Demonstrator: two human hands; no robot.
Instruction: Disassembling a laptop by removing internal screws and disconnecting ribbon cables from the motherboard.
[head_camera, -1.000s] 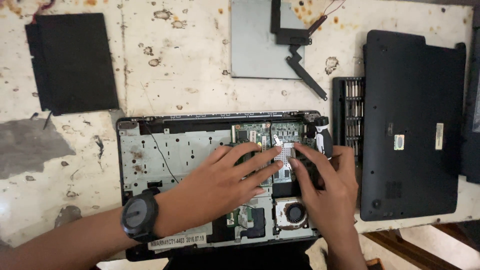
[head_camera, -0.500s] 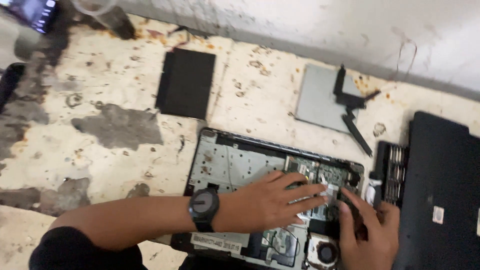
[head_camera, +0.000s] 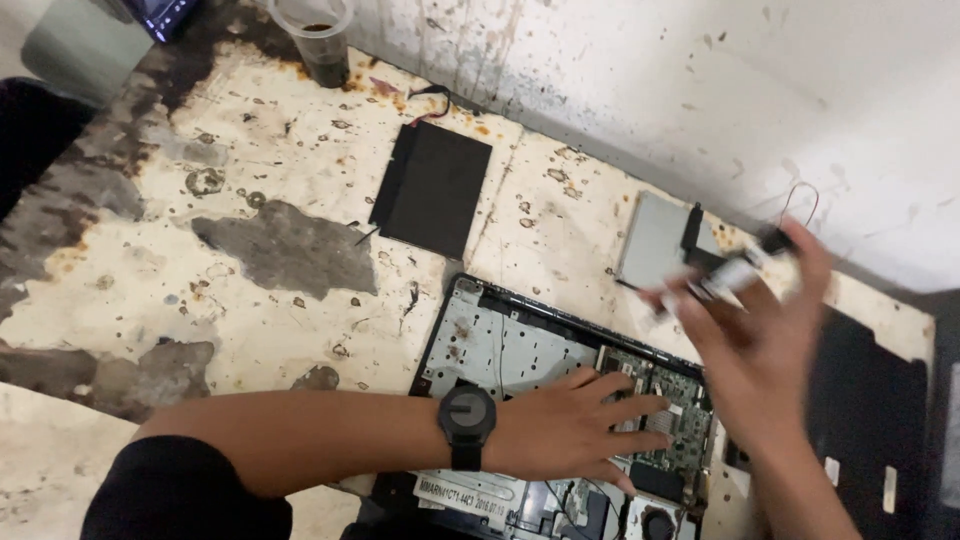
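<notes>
An opened laptop base (head_camera: 500, 340) lies on the stained worktop, its metal tray and green circuit board (head_camera: 680, 420) exposed. My left hand (head_camera: 575, 425), with a dark watch on the wrist, rests flat on the board with fingers spread. My right hand (head_camera: 760, 340) is lifted above the laptop's right end and is blurred by motion. Its fingers pinch a small pale and dark part (head_camera: 735, 272), held clear of the laptop. I cannot make out the part's exact shape.
A black flat panel (head_camera: 435, 190) lies at the back, a grey plate (head_camera: 655, 240) with a black bracket to its right. A black laptop cover (head_camera: 870, 400) sits at the far right. A plastic cup (head_camera: 320, 40) of dark liquid stands by the wall.
My right hand has risen from the circuit board with a small part pinched in it. The left hand stays pressed on the board. The view has swung left and tilted.
</notes>
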